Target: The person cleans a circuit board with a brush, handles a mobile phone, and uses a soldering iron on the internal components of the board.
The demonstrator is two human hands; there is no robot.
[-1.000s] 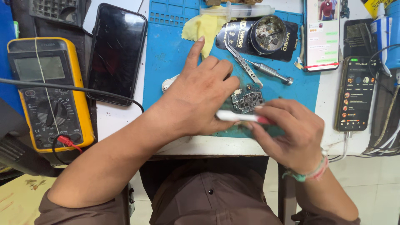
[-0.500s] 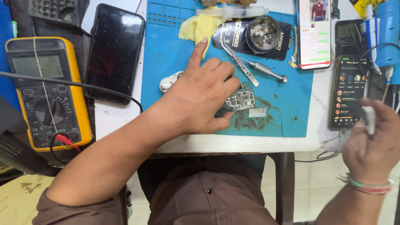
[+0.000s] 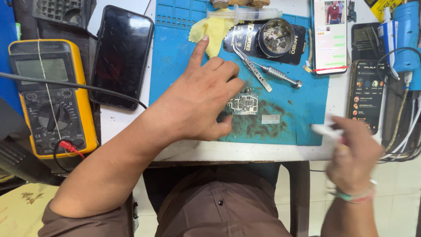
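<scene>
Circuit board lies on the blue mat, pinned at its 9 o'clock edge by the left hand, palm down, forefinger pointing to 12 o'clock. Tweezers lie at its 1 o'clock. At 4 o'clock, the blurred right hand grips a white tool.

Blue mat, yellow cloth, yellow-and-black multimeter, black phone, brown shirt.

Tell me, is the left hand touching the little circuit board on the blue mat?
Touching: the head view shows the left hand with fingertips pressed on the circuit board.
</scene>
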